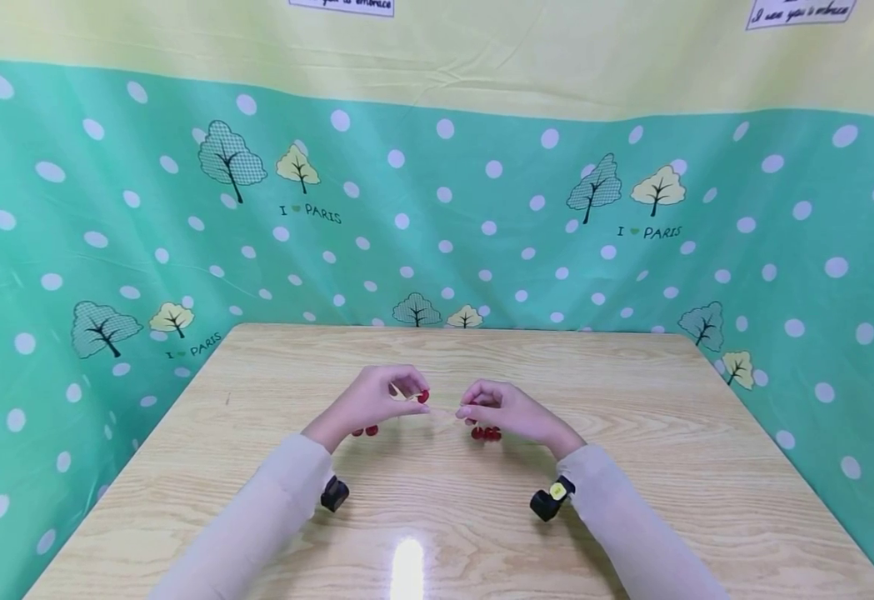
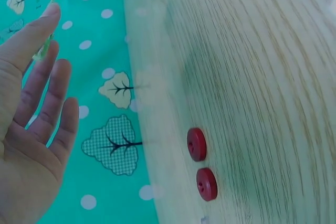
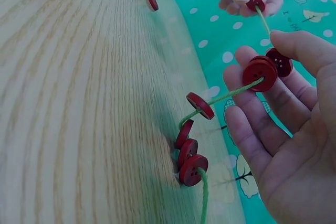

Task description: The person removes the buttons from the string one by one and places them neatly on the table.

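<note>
In the head view my left hand (image 1: 380, 398) pinches a thin green cord between thumb and fingers. A red button (image 3: 255, 2) on the cord sits at its fingertips. My right hand (image 1: 511, 410) faces it and grips the same cord, seen as a taut length (image 3: 263, 20) between the hands. Several red buttons (image 3: 260, 74) on the cord bunch at the right fingers. From there the cord (image 3: 229, 94) hangs past another button (image 3: 200, 105) to more strung buttons (image 3: 193, 170) low by the tabletop. Two loose red buttons (image 2: 196, 144) rest on the table below the left hand.
A light wood-grain table (image 1: 437, 483) spreads beneath both hands. Behind and beside it hangs a green dotted cloth (image 1: 466, 208) printed with trees. Each wrist carries a small black camera, the left camera (image 1: 335, 493) and the right camera (image 1: 545, 504).
</note>
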The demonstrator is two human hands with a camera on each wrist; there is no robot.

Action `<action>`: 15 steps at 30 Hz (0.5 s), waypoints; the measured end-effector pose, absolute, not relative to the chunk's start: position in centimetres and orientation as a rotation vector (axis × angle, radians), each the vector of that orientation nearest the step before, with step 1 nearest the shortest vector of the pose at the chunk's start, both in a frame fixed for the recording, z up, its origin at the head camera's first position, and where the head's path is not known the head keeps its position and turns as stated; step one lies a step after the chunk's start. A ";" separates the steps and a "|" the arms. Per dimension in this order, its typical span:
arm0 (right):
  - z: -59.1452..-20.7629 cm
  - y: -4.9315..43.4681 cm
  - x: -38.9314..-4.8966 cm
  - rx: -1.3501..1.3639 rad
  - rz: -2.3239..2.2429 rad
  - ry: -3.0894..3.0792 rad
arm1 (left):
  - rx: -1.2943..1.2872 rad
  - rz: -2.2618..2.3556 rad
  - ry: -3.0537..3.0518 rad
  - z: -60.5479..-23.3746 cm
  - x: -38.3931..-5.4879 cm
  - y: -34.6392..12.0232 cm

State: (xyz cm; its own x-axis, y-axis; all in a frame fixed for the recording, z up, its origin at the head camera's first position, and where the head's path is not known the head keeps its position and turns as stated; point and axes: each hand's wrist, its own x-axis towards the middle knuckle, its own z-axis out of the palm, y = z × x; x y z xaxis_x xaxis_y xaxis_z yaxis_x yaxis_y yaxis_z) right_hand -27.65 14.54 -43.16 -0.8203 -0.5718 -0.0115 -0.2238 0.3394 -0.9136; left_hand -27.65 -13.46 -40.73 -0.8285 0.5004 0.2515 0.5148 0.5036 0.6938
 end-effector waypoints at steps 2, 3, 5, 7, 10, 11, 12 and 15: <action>-43.2 14.6 -27.7 -0.707 -1.477 2.278 | -0.910 -1.240 -2.708 -40.7 -27.6 -13.7; -43.2 14.6 -27.7 -0.706 -1.478 2.278 | -0.904 -1.233 -2.710 -40.7 -27.6 -13.8; -43.2 14.6 -27.7 -0.705 -1.480 2.276 | -0.890 -1.223 -2.714 -40.6 -27.6 -14.0; -43.3 14.6 -27.7 -0.702 -1.482 2.276 | -0.883 -1.225 -2.713 -40.5 -27.6 -14.3; -43.4 14.7 -27.8 -0.697 -1.483 2.278 | -0.876 -1.224 -2.710 -40.4 -27.5 -14.6; -43.4 14.7 -27.8 -0.697 -1.483 2.278 | -0.875 -1.225 -2.709 -40.4 -27.5 -14.7; -43.5 14.7 -27.8 -0.697 -1.482 2.279 | -0.869 -1.225 -2.712 -40.4 -27.5 -14.8; -43.5 14.8 -27.8 -0.698 -1.484 2.275 | -0.847 -1.224 -2.724 -40.3 -27.5 -15.2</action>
